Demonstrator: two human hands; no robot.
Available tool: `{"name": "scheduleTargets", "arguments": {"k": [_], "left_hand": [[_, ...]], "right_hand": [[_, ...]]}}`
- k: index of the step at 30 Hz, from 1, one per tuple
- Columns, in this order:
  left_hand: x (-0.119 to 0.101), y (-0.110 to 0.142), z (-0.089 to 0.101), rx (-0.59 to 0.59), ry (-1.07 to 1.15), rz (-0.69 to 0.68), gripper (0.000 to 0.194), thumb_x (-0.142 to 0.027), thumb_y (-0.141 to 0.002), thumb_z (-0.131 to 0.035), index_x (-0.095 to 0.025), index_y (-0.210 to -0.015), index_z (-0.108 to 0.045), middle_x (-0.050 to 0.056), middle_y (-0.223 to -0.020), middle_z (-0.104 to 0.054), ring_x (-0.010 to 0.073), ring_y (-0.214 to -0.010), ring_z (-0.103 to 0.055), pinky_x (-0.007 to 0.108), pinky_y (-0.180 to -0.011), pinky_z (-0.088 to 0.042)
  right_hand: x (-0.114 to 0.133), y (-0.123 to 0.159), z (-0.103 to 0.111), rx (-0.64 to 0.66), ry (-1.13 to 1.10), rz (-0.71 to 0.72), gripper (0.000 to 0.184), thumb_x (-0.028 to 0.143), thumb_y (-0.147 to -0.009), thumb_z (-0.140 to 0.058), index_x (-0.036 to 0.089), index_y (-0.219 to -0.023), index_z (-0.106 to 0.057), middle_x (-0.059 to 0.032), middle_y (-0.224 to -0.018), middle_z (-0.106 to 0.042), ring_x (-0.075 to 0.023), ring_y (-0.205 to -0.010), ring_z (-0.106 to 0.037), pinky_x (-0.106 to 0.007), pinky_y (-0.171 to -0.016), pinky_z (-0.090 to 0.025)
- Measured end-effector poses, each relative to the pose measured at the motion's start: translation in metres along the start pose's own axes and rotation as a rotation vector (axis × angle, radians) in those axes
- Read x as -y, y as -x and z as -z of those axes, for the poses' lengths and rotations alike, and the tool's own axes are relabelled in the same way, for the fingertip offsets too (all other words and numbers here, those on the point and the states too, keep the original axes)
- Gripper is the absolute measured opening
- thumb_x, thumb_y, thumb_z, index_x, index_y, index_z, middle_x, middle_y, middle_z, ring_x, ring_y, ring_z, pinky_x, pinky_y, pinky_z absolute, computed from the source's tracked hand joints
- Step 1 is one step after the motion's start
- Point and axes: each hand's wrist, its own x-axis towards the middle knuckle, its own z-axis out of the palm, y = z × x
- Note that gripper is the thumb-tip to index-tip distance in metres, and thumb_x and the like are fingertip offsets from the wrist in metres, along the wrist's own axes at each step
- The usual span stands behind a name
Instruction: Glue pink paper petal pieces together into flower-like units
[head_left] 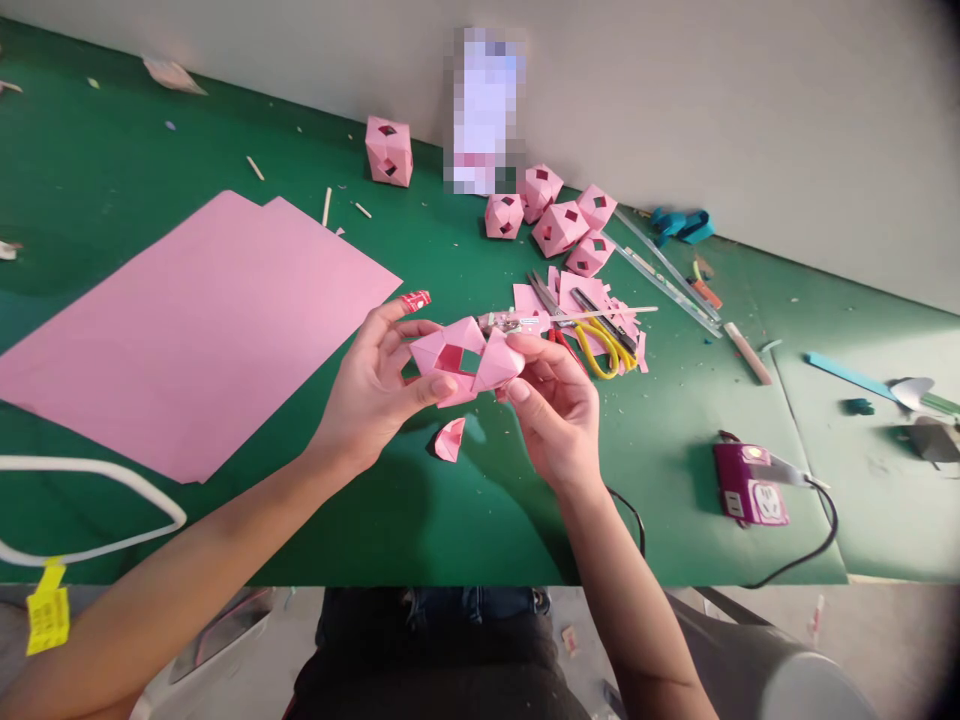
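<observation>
Between my two hands, above the green table, is a pink folded-paper shape (471, 362) with an opening through its middle. My left hand (382, 375) grips its left side, thumb in front; red tape wraps the tip of one raised finger. My right hand (559, 400) pinches the right end between thumb and fingers. Just below lies a small folded pink paper piece (450, 440) on the table. Behind my right hand, a glue gun (517, 322) is partly hidden. Scissors with yellow handles (600, 345) rest on pink paper scraps (577, 290).
Large pink sheets (202, 330) cover the table's left. Finished pink paper polyhedra (559, 228) cluster at the back, with a pink paper cube (389, 152) farther left. Rulers (664, 275) lie right of them. A purple power adapter (750, 485) with a black cord stands front right.
</observation>
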Motion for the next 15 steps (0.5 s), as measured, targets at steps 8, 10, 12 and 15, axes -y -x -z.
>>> {"name": "scheduleTargets", "arguments": {"k": [8,10,12,15], "left_hand": [[0.008,-0.003,0.004,0.028,-0.057,-0.111,0.083,-0.047,-0.065,-0.101,-0.034,-0.135,-0.059,0.007,-0.124,-0.067,0.0272,-0.124,-0.066,0.028,-0.073,-0.065],[0.009,-0.004,0.007,0.024,-0.043,-0.125,0.079,-0.048,-0.065,-0.101,-0.035,-0.133,-0.061,0.007,-0.123,-0.067,0.0267,-0.120,-0.067,0.026,-0.064,-0.062],[0.010,-0.006,0.008,0.016,-0.036,-0.131,0.078,-0.053,-0.065,-0.101,-0.036,-0.132,-0.063,0.007,-0.122,-0.066,0.0259,-0.115,-0.068,0.026,-0.064,-0.062],[0.010,-0.006,0.009,0.016,-0.025,-0.140,0.079,-0.062,-0.064,-0.099,-0.037,-0.131,-0.065,0.005,-0.121,-0.067,0.0239,-0.112,-0.069,0.031,-0.076,-0.064]], "right_hand": [[0.005,0.001,0.005,-0.036,0.007,0.001,0.054,0.049,-0.080,-0.091,0.035,-0.127,-0.071,-0.0001,-0.095,-0.076,-0.0198,-0.086,-0.074,-0.037,-0.079,-0.066],[0.006,0.000,0.007,-0.012,-0.026,-0.014,0.056,0.049,-0.076,-0.094,0.034,-0.124,-0.070,0.0015,-0.089,-0.076,-0.0194,-0.081,-0.074,-0.036,-0.075,-0.067],[0.005,-0.001,0.009,0.012,-0.056,-0.028,0.050,0.051,-0.074,-0.095,0.030,-0.114,-0.073,0.0013,-0.087,-0.077,-0.0186,-0.079,-0.074,-0.034,-0.072,-0.067],[0.003,-0.001,0.011,0.058,-0.068,-0.041,0.044,0.052,-0.078,-0.091,0.028,-0.111,-0.075,0.0006,-0.088,-0.076,-0.0172,-0.079,-0.073,-0.032,-0.071,-0.066]]}}
